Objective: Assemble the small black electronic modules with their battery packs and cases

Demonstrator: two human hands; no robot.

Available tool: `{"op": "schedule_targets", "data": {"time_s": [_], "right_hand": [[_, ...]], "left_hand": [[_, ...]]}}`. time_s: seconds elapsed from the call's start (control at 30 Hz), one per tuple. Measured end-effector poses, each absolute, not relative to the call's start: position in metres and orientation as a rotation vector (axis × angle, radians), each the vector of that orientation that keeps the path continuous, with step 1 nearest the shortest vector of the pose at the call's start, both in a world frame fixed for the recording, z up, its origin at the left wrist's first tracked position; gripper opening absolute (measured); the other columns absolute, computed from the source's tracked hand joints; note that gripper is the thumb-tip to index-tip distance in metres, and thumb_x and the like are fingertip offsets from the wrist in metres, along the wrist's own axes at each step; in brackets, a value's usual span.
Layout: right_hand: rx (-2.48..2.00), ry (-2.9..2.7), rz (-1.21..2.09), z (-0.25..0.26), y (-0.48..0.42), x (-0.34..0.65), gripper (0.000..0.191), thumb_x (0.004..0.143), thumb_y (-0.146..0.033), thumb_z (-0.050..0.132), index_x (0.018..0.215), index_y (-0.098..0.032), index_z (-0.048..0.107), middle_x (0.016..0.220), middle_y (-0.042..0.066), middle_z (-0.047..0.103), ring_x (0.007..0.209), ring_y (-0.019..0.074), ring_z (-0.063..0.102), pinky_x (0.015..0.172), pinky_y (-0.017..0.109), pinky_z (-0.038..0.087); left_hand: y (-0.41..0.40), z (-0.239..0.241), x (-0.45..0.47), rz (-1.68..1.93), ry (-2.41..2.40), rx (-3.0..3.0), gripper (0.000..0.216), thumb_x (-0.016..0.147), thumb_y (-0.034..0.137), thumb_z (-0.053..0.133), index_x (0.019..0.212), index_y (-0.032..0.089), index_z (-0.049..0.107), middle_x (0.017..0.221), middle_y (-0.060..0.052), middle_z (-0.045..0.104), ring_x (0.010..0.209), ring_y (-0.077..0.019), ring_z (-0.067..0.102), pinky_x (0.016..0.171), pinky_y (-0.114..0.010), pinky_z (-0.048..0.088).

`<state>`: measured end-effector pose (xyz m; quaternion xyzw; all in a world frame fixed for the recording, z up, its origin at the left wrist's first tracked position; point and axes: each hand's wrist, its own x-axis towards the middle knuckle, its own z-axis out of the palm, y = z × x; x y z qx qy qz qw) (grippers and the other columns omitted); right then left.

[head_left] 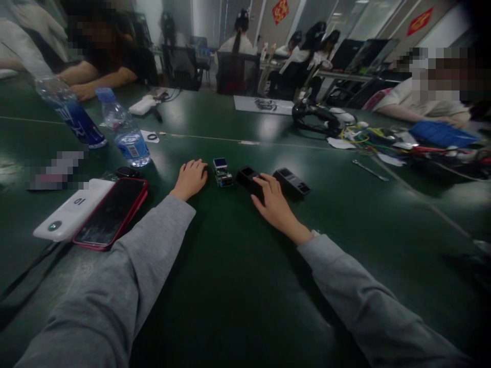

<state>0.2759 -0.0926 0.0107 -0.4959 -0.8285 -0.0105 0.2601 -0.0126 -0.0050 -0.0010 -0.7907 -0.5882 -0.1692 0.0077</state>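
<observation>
My left hand [191, 179] lies palm down on the dark green table, fingers a little bent, holding nothing. Just right of its fingertips stands a small bare circuit board [222, 174] with a little screen at its far end. Over the near edge of a black plastic case [245, 175] reaches my right hand [274, 202], thumb and fingers apart; its fingertips appear to touch the case and partly cover it. A second black case [292, 183] with small rectangular openings lies to the right of that hand.
On the left are a red-cased phone [115, 212], a white power bank [76, 209] and two plastic bottles, the nearer a water bottle [126, 130]. A wrench [370, 170] and tangled wires [364, 135] lie on the right. Several people sit beyond the table.
</observation>
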Motion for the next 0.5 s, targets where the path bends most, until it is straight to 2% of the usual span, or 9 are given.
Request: {"op": "schedule_targets", "data": {"time_s": [0.23, 0.5], "right_hand": [[-1.390, -2.198, -0.017, 0.0069, -0.0907, 0.2768, 0.046, 0.097, -0.031, 0.048, 0.142, -0.019, 0.041, 0.139, 0.017, 0.041, 0.130, 0.0329, 0.045, 0.106, 0.053, 0.047], [-1.524, -2.082, -0.056, 0.0072, -0.0910, 0.2805, 0.046, 0.098, -0.039, 0.048, 0.141, -0.021, 0.046, 0.131, 0.017, 0.048, 0.115, 0.0330, 0.056, 0.088, 0.050, 0.056]], "left_hand": [[-0.0049, 0.0009, -0.0134, -0.506, -1.867, -2.495, 0.042, 0.100, 0.032, 0.037, 0.137, 0.018, 0.052, 0.151, -0.012, 0.048, 0.140, -0.0303, 0.040, 0.117, -0.053, 0.030], [-0.0022, -0.0033, -0.0149, -0.504, -1.857, -2.491, 0.043, 0.100, 0.033, 0.036, 0.137, 0.019, 0.052, 0.151, -0.011, 0.047, 0.140, -0.0303, 0.040, 0.116, -0.054, 0.031]]}}
